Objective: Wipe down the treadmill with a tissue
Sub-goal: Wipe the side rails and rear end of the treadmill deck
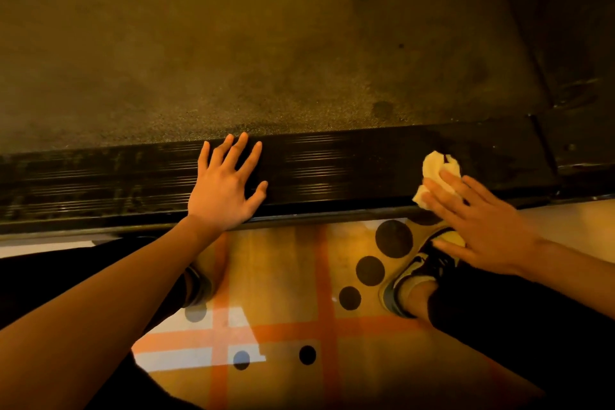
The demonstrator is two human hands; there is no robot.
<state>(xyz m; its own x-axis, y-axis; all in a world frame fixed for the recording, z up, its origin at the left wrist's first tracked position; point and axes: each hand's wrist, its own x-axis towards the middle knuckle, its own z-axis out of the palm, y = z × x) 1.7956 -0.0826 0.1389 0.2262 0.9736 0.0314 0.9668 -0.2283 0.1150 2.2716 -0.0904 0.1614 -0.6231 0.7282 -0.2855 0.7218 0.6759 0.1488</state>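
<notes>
A crumpled tissue (436,173) is pressed under the straight fingers of the right hand (482,226) on the treadmill (332,163) side rail's near edge, while the left hand (223,186) is laid flat mid-rail.

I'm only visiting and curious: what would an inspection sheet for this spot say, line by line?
Surface: black ribbed treadmill side rail; speckled belt beyond it.
Job's things: crumpled tissue on the rail.
Clutter: nothing seen.
Hands: left hand flat on the rail; right hand presses the tissue with straight fingers.
Cables: nothing seen.
Surroundings: floor with orange lines and black dots; a shoe under the right hand.
</notes>
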